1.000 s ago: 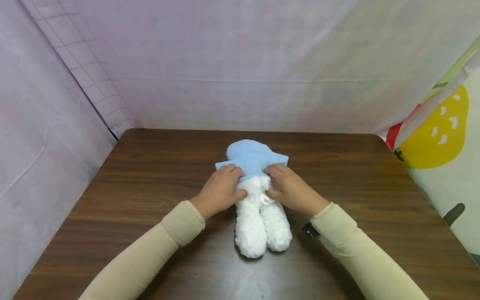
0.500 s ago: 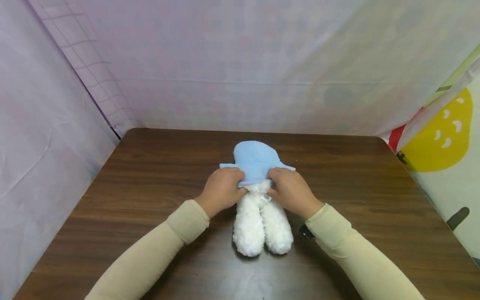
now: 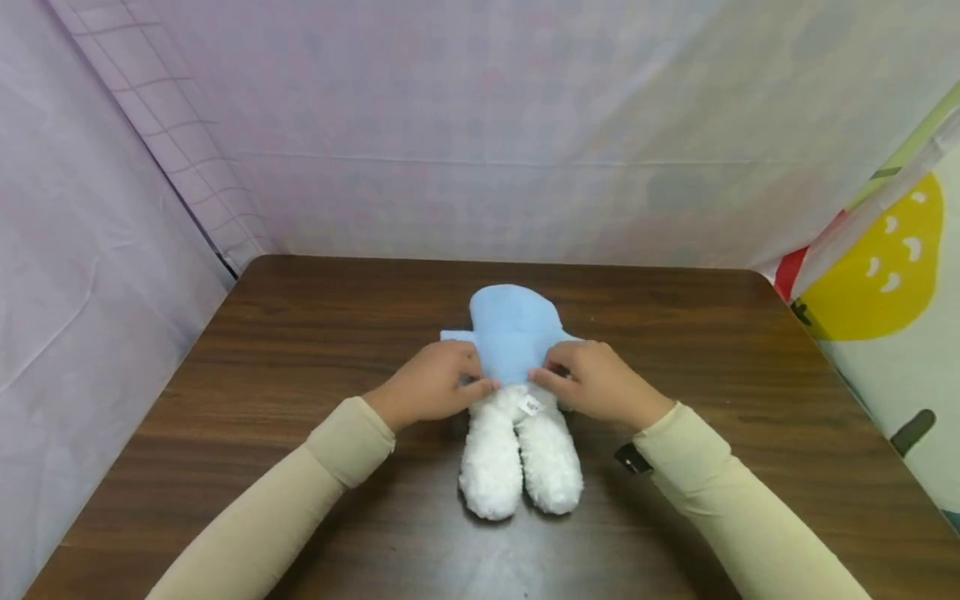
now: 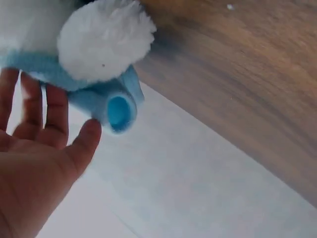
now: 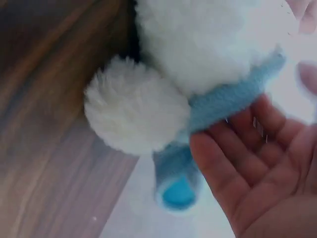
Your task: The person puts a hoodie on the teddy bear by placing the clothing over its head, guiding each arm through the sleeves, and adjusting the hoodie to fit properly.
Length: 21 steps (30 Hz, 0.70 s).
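A white fluffy plush toy [image 3: 491, 479] lies on the brown table, its two thick legs toward me and a small white tag [image 3: 531, 405] near where they join. Over its upper end is a light blue doll shirt [image 3: 513, 333] with short sleeves. At the hem's left side is my left hand [image 3: 427, 385], thumb at the edge and fingers along the cloth. My right hand [image 3: 603, 385] touches the right side likewise. In the right wrist view its fingers [image 5: 213, 158] touch the shirt, the thumb apart. One sleeve's open end [image 4: 119, 114] shows in the left wrist view.
The dark wood table [image 3: 337, 308] extends to both sides and in front of the toy. Pale cloth [image 3: 465, 125] hangs behind its far edge, and another drape [image 3: 97, 333] is on the left. A yellow printed shape [image 3: 877, 267] shows on the right.
The shirt's hem has come down toward the plush's legs, covering more white fur. Both hands moved toward me along with it, and their fingers now lie more loosely at its sides.
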Tool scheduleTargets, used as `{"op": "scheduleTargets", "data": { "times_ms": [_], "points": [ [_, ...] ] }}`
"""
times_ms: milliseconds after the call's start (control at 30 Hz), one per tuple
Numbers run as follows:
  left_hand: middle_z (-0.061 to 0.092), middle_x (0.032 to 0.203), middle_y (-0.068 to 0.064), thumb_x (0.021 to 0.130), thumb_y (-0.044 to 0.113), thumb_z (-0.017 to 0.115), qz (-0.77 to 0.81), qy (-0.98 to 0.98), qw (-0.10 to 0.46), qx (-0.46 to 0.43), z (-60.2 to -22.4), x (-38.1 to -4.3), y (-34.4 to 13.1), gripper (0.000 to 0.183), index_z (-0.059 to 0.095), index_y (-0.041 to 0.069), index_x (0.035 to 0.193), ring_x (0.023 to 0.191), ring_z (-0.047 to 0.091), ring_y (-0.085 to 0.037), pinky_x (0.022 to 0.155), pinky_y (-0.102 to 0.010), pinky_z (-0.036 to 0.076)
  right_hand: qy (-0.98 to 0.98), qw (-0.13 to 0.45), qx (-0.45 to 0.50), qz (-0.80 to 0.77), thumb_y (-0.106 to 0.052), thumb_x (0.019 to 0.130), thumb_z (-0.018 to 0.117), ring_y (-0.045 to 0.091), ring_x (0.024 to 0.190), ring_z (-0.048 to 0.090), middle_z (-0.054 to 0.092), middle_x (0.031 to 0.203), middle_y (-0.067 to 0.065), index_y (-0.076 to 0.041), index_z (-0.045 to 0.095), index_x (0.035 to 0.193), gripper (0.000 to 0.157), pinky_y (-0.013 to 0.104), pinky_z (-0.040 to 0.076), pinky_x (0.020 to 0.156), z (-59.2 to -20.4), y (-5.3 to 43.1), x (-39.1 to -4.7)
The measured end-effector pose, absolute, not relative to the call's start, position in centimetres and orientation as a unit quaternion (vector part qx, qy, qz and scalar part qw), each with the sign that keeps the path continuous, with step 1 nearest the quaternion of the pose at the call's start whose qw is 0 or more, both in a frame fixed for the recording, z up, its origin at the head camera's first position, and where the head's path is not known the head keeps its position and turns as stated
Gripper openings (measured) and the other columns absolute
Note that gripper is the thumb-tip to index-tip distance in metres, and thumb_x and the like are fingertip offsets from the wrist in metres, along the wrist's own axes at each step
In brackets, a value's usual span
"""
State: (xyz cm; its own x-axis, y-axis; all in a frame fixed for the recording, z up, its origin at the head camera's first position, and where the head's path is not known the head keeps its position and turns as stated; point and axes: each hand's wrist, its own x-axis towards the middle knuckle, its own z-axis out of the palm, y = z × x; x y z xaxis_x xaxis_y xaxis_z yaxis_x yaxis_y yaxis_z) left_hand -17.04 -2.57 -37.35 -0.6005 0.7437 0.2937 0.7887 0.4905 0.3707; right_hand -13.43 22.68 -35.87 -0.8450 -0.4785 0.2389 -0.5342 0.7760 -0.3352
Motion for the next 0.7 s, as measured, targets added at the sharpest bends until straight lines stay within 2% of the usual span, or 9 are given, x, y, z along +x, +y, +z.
{"op": "scheduleTargets", "data": {
  "times_ms": [67, 133, 167, 233, 300, 333, 400, 467, 700],
  "points": [
    [0.052, 0.079, 0.002, 0.094, 0.032, 0.070, -0.246, -0.869, 0.035, -0.427, -37.3, -17.2, -2.6, 0.036, 0.063, 0.015, 0.064, 0.071, 0.046, -0.013, 0.066, -0.030, 0.042, -0.942, 0.072, 0.258, 0.203, -0.031, 0.094, 0.070, 0.010, 0.060, 0.046, 0.052, 0.075, -0.002, -0.012, 0.057, 0.085, 0.025, 0.030, 0.043, 0.056, -36.1, 22.7, -13.5],
    [0.053, 0.091, 0.000, 0.093, 0.036, 0.071, -0.235, -0.884, 0.042, -0.403, -37.2, -17.3, -2.3, 0.031, 0.065, 0.013, 0.074, 0.083, 0.048, -0.016, 0.073, -0.032, 0.043, -0.947, 0.091, 0.249, 0.180, -0.033, 0.092, 0.072, 0.018, 0.074, 0.054, 0.056, 0.093, 0.007, -0.005, 0.059, 0.102, 0.032, 0.035, 0.049, 0.067, -36.4, 22.4, -13.6],
    [0.055, 0.100, -0.002, 0.091, 0.039, 0.073, -0.226, -0.888, 0.048, -0.397, -37.1, -17.4, -2.1, 0.027, 0.068, 0.012, 0.085, 0.092, 0.050, -0.019, 0.080, -0.034, 0.044, -0.949, 0.099, 0.247, 0.169, -0.033, 0.091, 0.074, 0.023, 0.086, 0.056, 0.056, 0.105, 0.012, -0.002, 0.057, 0.113, 0.042, 0.039, 0.050, 0.076, -36.4, 22.3, -13.6],
    [0.054, 0.125, -0.008, 0.089, 0.042, 0.074, -0.210, -0.897, 0.041, -0.386, -36.8, -17.5, -1.7, 0.041, 0.066, 0.010, 0.113, 0.117, 0.048, -0.027, 0.097, -0.040, 0.042, -0.952, 0.105, 0.244, 0.154, -0.033, 0.089, 0.076, 0.034, 0.111, 0.053, 0.049, 0.127, 0.021, 0.004, 0.047, 0.134, 0.065, 0.048, 0.047, 0.092, -36.4, 22.0, -13.7],
    [0.043, 0.147, -0.014, 0.090, 0.041, 0.073, -0.212, -0.899, 0.009, -0.384, -36.5, -17.8, -1.5, 0.065, 0.051, 0.007, 0.141, 0.137, 0.037, -0.031, 0.110, -0.048, 0.034, -0.953, 0.097, 0.245, 0.149, -0.032, 0.089, 0.077, 0.041, 0.131, 0.040, 0.040, 0.143, 0.026, 0.006, 0.038, 0.145, 0.078, 0.054, 0.039, 0.104, -36.2, 21.8, -13.8],
    [0.037, 0.154, -0.015, 0.091, 0.040, 0.072, -0.215, -0.897, -0.009, -0.385, -36.4, -17.9, -1.4, 0.074, 0.042, 0.006, 0.149, 0.142, 0.031, -0.031, 0.113, -0.052, 0.029, -0.954, 0.088, 0.244, 0.150, -0.032, 0.089, 0.076, 0.042, 0.136, 0.036, 0.038, 0.146, 0.026, 0.007, 0.035, 0.147, 0.081, 0.054, 0.035, 0.107, -36.1, 21.7, -13.9],
    [0.030, 0.158, -0.016, 0.093, 0.040, 0.070, -0.218, -0.896, -0.048, -0.385, -36.1, -18.2, -1.3, 0.082, 0.029, 0.006, 0.155, 0.146, 0.027, -0.031, 0.114, -0.055, 0.024, -0.956, 0.059, 0.238, 0.159, -0.031, 0.090, 0.075, 0.040, 0.138, 0.034, 0.038, 0.148, 0.026, 0.007, 0.034, 0.149, 0.082, 0.053, 0.035, 0.108, -35.8, 21.6, -14.1],
    [0.032, 0.157, -0.015, 0.094, 0.040, 0.069, -0.221, -0.894, -0.072, -0.382, -36.1, -18.4, -1.3, 0.084, 0.025, 0.005, 0.156, 0.145, 0.029, -0.030, 0.113, -0.057, 0.024, -0.957, 0.037, 0.232, 0.168, -0.032, 0.090, 0.075, 0.039, 0.137, 0.037, 0.042, 0.146, 0.025, 0.006, 0.036, 0.148, 0.079, 0.052, 0.035, 0.109, -35.7, 21.6, -14.4],
    [0.045, 0.146, -0.015, 0.091, 0.038, 0.073, -0.213, -0.901, -0.057, -0.373, -36.0, -18.3, -1.0, 0.076, 0.040, 0.004, 0.150, 0.135, 0.042, -0.031, 0.110, -0.048, 0.035, -0.956, 0.042, 0.229, 0.180, -0.032, 0.087, 0.078, 0.032, 0.116, 0.053, 0.061, 0.125, 0.017, 0.003, 0.057, 0.128, 0.057, 0.046, 0.045, 0.097, -36.1, 21.6, -15.0]
  ]
}}
